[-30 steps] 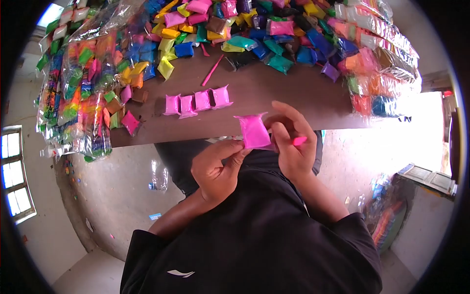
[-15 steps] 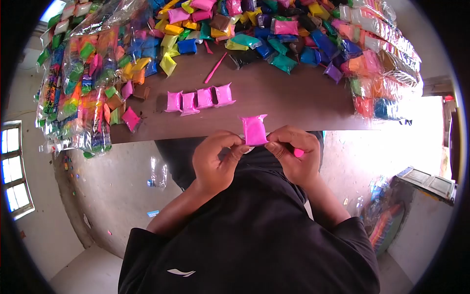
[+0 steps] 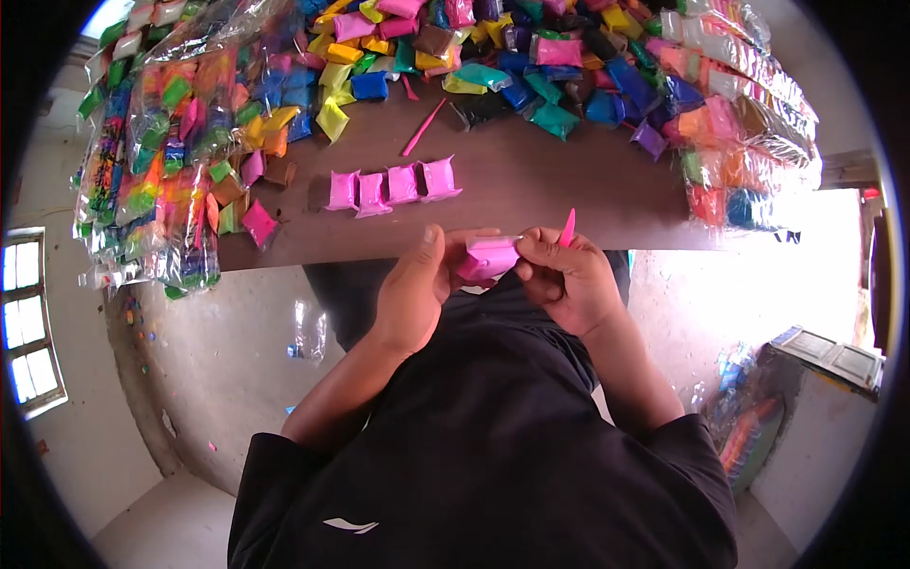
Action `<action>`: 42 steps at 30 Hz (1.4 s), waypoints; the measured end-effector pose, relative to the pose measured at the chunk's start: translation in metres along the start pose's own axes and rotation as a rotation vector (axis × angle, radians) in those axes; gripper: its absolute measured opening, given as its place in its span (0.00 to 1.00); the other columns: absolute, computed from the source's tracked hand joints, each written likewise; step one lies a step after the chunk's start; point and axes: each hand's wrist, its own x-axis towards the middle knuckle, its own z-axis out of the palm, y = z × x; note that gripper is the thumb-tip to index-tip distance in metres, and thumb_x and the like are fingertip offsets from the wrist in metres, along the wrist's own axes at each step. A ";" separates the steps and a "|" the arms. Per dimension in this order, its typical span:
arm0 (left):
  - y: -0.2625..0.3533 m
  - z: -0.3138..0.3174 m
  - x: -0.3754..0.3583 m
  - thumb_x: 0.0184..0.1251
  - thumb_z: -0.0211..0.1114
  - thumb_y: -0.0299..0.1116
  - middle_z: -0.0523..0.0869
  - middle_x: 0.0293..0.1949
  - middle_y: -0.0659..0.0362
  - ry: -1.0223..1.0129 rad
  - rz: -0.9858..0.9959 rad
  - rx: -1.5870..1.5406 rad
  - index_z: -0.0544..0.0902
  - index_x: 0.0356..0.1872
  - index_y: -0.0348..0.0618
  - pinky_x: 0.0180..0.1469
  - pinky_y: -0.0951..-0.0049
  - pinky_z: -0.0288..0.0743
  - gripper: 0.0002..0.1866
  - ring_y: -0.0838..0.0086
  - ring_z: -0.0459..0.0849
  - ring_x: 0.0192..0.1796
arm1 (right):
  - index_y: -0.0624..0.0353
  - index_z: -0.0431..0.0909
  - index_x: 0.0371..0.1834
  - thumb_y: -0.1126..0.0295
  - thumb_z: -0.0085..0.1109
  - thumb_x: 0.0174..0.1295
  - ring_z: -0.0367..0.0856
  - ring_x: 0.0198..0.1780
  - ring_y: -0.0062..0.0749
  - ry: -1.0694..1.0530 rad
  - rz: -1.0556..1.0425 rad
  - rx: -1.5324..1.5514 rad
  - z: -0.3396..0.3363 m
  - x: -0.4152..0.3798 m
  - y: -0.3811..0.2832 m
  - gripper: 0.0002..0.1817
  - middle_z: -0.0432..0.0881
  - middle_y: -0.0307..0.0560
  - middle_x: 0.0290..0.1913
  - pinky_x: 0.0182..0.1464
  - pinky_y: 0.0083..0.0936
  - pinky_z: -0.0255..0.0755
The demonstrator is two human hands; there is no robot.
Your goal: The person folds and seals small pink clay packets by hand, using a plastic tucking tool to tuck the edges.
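A pink packet is held in front of the table's near edge, tilted so its clear wrapper edge faces up. My left hand has its thumb raised and its fingers behind the packet's left side. At the packet's right corner, my right hand pinches the wrapper. A pink pointed tool sticks up from between the fingers of my right hand. Several pink packets lie in a row on the brown table. Behind them lies a thin pink stick.
Loose coloured packets are heaped along the back of the table. Clear bags of packets are piled at the left, and more bagged packets at the right. A single pink packet lies near the left pile.
The pink packet has tipped from facing me to edge-up. My left thumb has lifted off it and the fingers have moved behind. The tool in my right hand now points upward.
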 end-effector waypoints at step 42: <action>-0.007 0.015 -0.007 0.82 0.61 0.29 0.85 0.56 0.53 -0.041 0.365 0.456 0.79 0.60 0.32 0.59 0.75 0.77 0.14 0.77 0.83 0.55 | 0.65 0.84 0.43 0.81 0.66 0.68 0.81 0.42 0.16 -0.053 -0.566 -0.325 0.002 -0.003 0.023 0.04 0.86 0.37 0.42 0.46 0.16 0.74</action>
